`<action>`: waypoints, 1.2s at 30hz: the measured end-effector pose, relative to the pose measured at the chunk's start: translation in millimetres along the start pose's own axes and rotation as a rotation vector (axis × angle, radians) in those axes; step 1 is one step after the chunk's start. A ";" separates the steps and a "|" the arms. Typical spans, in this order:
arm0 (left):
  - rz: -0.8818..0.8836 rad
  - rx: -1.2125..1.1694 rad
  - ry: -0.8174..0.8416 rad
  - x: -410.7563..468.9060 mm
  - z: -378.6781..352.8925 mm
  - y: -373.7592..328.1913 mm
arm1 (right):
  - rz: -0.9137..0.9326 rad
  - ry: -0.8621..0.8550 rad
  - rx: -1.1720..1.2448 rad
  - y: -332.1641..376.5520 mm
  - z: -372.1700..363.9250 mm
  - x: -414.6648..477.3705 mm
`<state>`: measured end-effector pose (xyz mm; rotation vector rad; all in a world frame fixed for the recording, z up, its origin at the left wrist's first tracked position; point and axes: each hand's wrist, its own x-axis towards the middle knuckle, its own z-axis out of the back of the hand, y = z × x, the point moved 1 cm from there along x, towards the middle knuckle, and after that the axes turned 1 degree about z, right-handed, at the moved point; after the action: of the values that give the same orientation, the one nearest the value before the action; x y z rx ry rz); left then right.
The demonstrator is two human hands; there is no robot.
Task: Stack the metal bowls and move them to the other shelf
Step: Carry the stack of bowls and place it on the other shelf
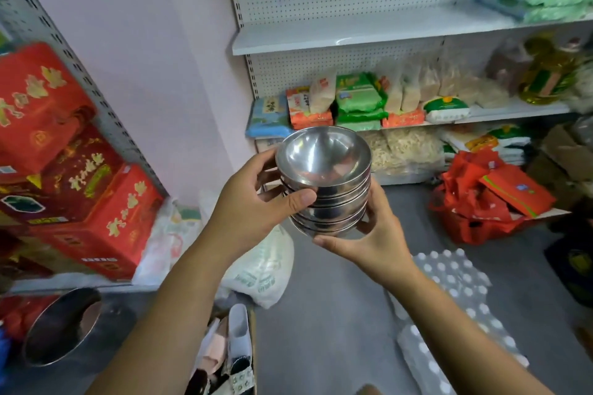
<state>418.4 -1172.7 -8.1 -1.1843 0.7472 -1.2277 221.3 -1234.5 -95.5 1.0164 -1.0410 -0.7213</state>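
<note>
A stack of several shiny metal bowls hangs in mid-air at the centre of the head view, tilted slightly toward me so the top bowl's inside shows. My left hand grips the stack's left side, thumb across the front rims. My right hand cups the stack from below and on the right. A white shelf board with a bare left part runs across the rack ahead, above the stack.
The rack's lower shelf holds packets of rice and grain and an oil bottle. Red gift boxes fill the left rack. A large metal pot sits low left. Plastic bags, red bags and bottled-water packs crowd the grey floor.
</note>
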 end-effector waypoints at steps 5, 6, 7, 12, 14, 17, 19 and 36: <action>0.001 0.014 -0.001 71.5 -4.4 13.8 | -0.003 -0.008 0.007 -34.4 3.9 66.6; 0.005 0.005 -0.004 87.1 -6.0 17.0 | -0.003 -0.002 0.009 -41.5 6.1 82.9; 0.009 -0.005 -0.008 104.0 -8.0 20.1 | -0.002 0.002 0.009 -48.9 8.9 100.2; 0.009 -0.004 -0.068 197.4 -21.1 28.4 | 0.020 0.049 0.010 -86.4 30.5 198.9; 0.004 -0.013 -0.090 236.8 -28.3 28.7 | 0.029 0.066 -0.008 -99.6 42.7 242.4; -0.004 -0.044 -0.121 291.1 -42.2 32.3 | 0.037 0.087 -0.031 -120.3 61.2 301.3; -0.002 -0.074 -0.140 322.6 -51.2 36.9 | 0.033 0.103 -0.037 -133.2 71.2 335.0; 0.055 -0.096 -0.147 554.6 -24.3 112.6 | -0.020 0.135 -0.055 -226.8 52.3 551.1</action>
<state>559.4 -1720.5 -35.5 -1.3090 0.7305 -1.0568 365.8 -1814.9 -105.8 1.0149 -0.8911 -0.6843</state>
